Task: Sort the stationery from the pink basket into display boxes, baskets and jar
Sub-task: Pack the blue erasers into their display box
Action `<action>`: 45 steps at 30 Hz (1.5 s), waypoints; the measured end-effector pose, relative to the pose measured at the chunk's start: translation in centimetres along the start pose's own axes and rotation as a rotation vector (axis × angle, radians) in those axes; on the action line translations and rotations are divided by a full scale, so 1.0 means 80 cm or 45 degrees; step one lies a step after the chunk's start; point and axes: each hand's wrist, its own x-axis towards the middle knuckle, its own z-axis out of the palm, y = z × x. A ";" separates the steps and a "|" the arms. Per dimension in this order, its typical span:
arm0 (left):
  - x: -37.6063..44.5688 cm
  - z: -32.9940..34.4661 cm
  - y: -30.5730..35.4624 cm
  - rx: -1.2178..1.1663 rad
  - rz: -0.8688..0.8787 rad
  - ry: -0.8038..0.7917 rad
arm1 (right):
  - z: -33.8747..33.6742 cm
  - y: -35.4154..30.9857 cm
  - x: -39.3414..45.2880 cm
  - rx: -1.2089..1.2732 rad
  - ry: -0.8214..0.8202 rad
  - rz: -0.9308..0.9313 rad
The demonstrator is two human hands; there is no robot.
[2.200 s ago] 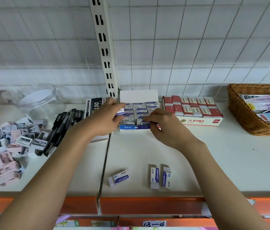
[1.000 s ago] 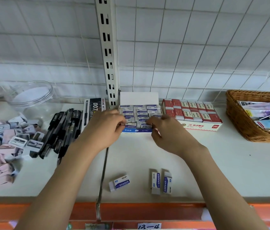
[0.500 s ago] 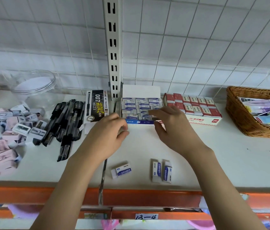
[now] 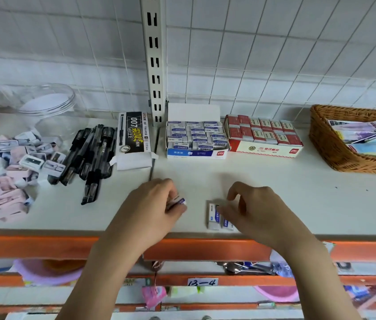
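Left hand [image 4: 152, 204] pinches one loose eraser [image 4: 178, 201], right hand [image 4: 255, 211] closes fingers on the eraser pair [image 4: 217, 217], probably gathering them for the blue display box [image 4: 196, 144].

Both hands have drawn back from the blue eraser box [image 4: 196, 144] to the shelf's front edge. The left hand [image 4: 153, 206] now grips one loose eraser [image 4: 178, 202]; the right hand [image 4: 255, 210] rests its fingers on the eraser pair [image 4: 214, 215].
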 end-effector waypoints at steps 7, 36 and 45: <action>0.008 0.032 0.059 -0.001 -0.021 0.049 | -0.007 0.016 -0.011 0.021 -0.036 0.060; 0.043 0.017 0.035 0.307 -0.110 0.106 | -0.054 0.023 0.146 -0.076 0.240 -0.585; 0.055 0.022 0.031 0.303 -0.107 0.093 | -0.040 0.012 0.156 0.068 0.138 -0.567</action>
